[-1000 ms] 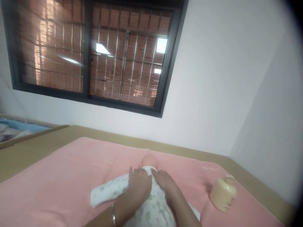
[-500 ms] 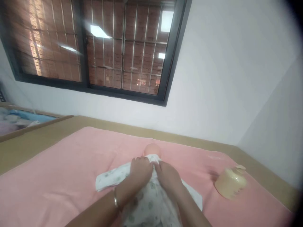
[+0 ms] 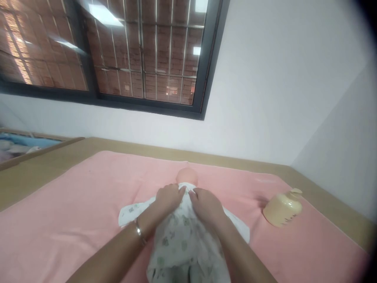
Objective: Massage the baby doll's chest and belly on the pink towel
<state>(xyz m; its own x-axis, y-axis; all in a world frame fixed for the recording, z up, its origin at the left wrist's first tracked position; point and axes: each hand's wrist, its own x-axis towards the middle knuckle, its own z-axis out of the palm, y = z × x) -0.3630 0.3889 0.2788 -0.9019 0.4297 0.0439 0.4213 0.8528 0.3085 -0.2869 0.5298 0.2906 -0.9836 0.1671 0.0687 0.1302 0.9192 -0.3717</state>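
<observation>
A baby doll lies on the pink sheet, its smooth pinkish head [image 3: 187, 175] at the far end. White baby clothes [image 3: 179, 236] with a green and grey print cover its body, the sleeves spread out to both sides. My left hand [image 3: 169, 196], below a silver bangle [image 3: 139, 232], is closed on the cloth at the left of the neckline. On the other side, my right hand [image 3: 206, 202] grips the neckline with thumb and fingers. The thumbs are close together just below the head. My hands hide part of the doll's chest and shoulders.
A cream pump bottle [image 3: 282, 208] sits on the right of the pink sheet [image 3: 73, 204]. Around it runs a tan tabletop edge [image 3: 141, 149] against the white wall. A bin with blue and pale cloth [image 3: 26, 145] stands far left, under a barred window [image 3: 141, 55].
The camera view has shifted, so the scene sits slightly higher and further left. Both hands still hold the neckline, and the thumbs look a little further apart.
</observation>
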